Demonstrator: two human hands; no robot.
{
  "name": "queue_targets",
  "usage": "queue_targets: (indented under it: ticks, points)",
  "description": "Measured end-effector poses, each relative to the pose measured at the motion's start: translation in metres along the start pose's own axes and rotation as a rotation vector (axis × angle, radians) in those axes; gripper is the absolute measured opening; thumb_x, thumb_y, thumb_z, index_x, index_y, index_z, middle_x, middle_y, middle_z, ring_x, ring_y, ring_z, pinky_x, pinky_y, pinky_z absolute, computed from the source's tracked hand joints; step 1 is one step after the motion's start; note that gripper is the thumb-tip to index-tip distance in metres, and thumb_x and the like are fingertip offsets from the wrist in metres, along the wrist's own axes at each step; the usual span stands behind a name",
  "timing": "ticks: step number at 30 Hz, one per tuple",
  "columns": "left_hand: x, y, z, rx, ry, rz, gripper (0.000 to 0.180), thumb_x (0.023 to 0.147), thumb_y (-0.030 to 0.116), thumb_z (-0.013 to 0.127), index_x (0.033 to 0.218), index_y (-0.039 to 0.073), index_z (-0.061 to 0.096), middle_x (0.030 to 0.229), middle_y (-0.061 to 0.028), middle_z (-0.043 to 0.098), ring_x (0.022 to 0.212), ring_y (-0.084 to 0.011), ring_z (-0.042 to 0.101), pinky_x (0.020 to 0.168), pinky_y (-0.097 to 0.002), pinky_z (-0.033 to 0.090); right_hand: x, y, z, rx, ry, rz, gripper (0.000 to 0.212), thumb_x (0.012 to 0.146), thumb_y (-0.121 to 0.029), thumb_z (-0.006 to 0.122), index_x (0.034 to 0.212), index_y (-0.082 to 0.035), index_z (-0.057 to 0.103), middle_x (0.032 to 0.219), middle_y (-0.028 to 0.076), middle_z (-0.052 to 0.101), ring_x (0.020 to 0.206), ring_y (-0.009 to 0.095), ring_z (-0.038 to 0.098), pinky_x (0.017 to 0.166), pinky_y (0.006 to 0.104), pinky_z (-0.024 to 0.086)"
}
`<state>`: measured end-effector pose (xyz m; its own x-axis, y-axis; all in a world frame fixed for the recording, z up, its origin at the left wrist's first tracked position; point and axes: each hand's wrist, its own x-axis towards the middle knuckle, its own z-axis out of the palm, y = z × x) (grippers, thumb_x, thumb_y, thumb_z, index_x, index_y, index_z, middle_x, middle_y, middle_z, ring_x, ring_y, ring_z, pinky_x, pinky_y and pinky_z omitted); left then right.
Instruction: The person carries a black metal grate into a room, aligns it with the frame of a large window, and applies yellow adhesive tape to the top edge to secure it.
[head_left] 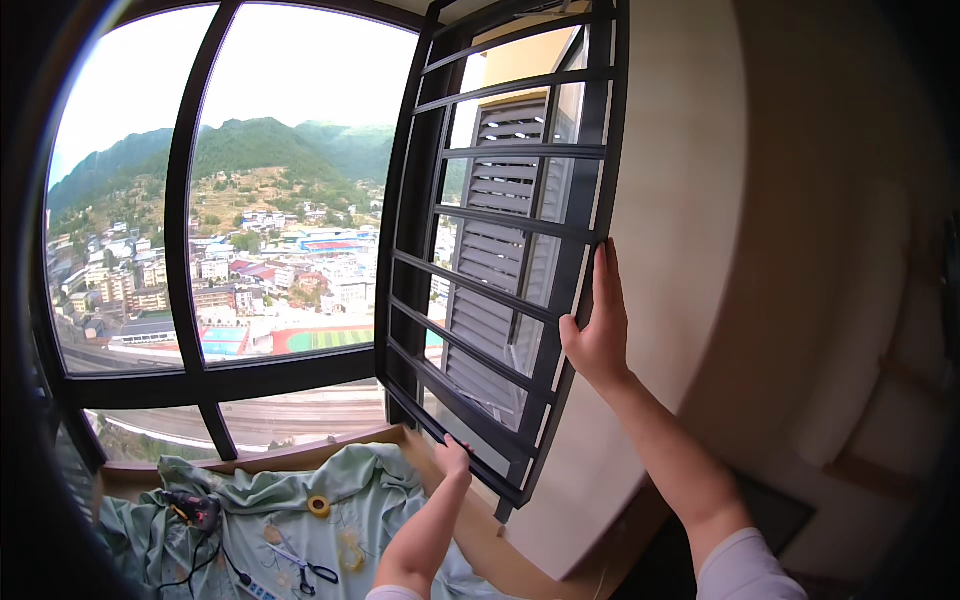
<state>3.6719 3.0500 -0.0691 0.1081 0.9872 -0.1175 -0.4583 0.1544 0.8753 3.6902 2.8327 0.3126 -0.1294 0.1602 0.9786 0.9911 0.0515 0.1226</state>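
A tall black metal window frame (525,152) with several crossbars stands in front of me, tilted, beside the beige wall. Its lower rail is gripped by my left hand (453,458), the fingers curled around the bar near the bottom. Higher up, my right hand (602,335) clasps the right upright, thumb on the near side and fingers stretched up along the outer edge. Part of those fingers is hidden behind the upright. Between the bars, a grey louvred panel (490,240) shows outside.
A pale green cloth (380,482) covers the ledge below the window. On it lie a dark power tool (197,511) with a cord, a yellow tape roll (326,506), scissors (322,573) and a power strip (258,589). Black window mullions (182,200) stand left; a beige wall (680,180) rises right.
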Motion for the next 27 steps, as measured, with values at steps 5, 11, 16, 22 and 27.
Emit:
queue_targets:
  ticks: [5, 11, 16, 22, 27]
  points:
    - [0.043, 0.011, 0.03, 0.023, 0.006, 0.014, 0.036, 0.106, 0.029, 0.044, 0.092, -0.003, 0.053, 0.066, -0.0109, 0.063, 0.051, -0.0216, 0.062, 0.05, -0.0358, 0.051, 0.008, 0.037, 0.049, -0.178, -0.003, -0.039, 0.09, 0.072, 0.002, 0.06, 0.155, 0.003, 0.023, 0.158, 0.028, 0.028, 0.148, 0.041, 0.026, 0.119, 0.0531, 0.025]
    - [0.104, -0.004, 0.045, 0.511, 0.115, 0.191, 0.044, 0.102, 0.037, 0.048, 0.099, -0.004, 0.063, 0.094, -0.0235, 0.07, 0.09, -0.0406, 0.068, 0.082, -0.0489, 0.051, 0.027, 0.056, 0.058, -0.363, -0.041, -0.161, 0.085, 0.071, -0.005, 0.065, 0.146, 0.014, 0.031, 0.151, 0.033, 0.035, 0.147, 0.045, 0.027, 0.12, 0.0559, 0.024]
    - [0.114, -0.011, 0.076, 0.557, -0.063, 0.061, 0.043, 0.102, 0.033, 0.049, 0.101, -0.007, 0.067, 0.099, -0.0266, 0.07, 0.093, -0.0449, 0.066, 0.083, -0.0506, 0.05, 0.031, 0.071, 0.054, -0.64, -0.134, -0.218, 0.08, 0.073, -0.014, 0.064, 0.14, 0.019, 0.037, 0.15, 0.035, 0.036, 0.147, 0.045, 0.028, 0.12, 0.0555, 0.024]
    - [0.152, -0.029, 0.075, 0.525, -0.137, 0.016, 0.045, 0.101, 0.034, 0.051, 0.102, -0.01, 0.063, 0.097, -0.0255, 0.069, 0.086, -0.0394, 0.067, 0.077, -0.0481, 0.051, 0.039, 0.06, 0.056, -0.732, -0.157, -0.305, 0.063, 0.074, -0.018, 0.067, 0.132, 0.006, 0.056, 0.15, 0.023, 0.044, 0.148, 0.038, 0.029, 0.118, 0.0555, 0.027]
    - [0.14, -0.03, 0.076, 0.431, -0.182, -0.02, 0.035, 0.099, 0.028, 0.058, 0.102, -0.006, 0.063, 0.094, -0.0183, 0.07, 0.082, -0.0304, 0.067, 0.073, -0.044, 0.051, 0.041, 0.075, 0.047, -0.702, -0.27, -0.392, 0.025, 0.069, -0.015, 0.069, 0.09, -0.001, 0.071, 0.137, 0.014, 0.057, 0.147, 0.036, 0.031, 0.116, 0.054, 0.031]
